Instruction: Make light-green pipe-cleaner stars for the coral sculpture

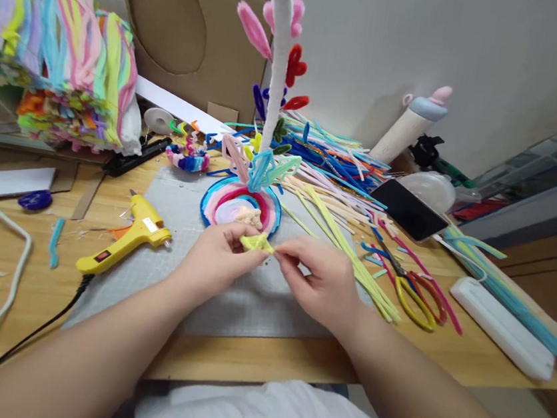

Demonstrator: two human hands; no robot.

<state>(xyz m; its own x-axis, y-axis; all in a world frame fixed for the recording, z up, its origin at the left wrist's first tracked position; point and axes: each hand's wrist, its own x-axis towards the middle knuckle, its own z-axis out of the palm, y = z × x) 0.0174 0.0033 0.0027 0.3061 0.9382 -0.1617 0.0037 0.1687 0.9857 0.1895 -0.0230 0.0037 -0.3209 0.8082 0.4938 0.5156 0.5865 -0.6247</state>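
Note:
Between my hands is a small folded yellow pipe-cleaner piece (pixel 256 242). My left hand (pixel 218 254) pinches its body between thumb and fingers. My right hand (pixel 319 274) has thumb and forefinger closed on its right-hand tip. Just behind them stands a round coiled base (pixel 207 204) in blue, pink and white, with a beige lump (pixel 249 217) on it. Pink, blue and green pipe-cleaner loops (pixel 261 169) rise at its back. A white wrapped stem (pixel 277 68) goes up from there, with pink, red and dark blue petals beside it.
On the left lies a yellow glue gun (pixel 129 235) with a black cord. Scissors (pixel 417 295), yellow-green pipe cleaners (pixel 348 257), a phone (pixel 409 209) and a white power strip (pixel 501 327) lie on the right. Bundled pipe cleaners (pixel 76 45) and cardboard (pixel 238 30) stand behind.

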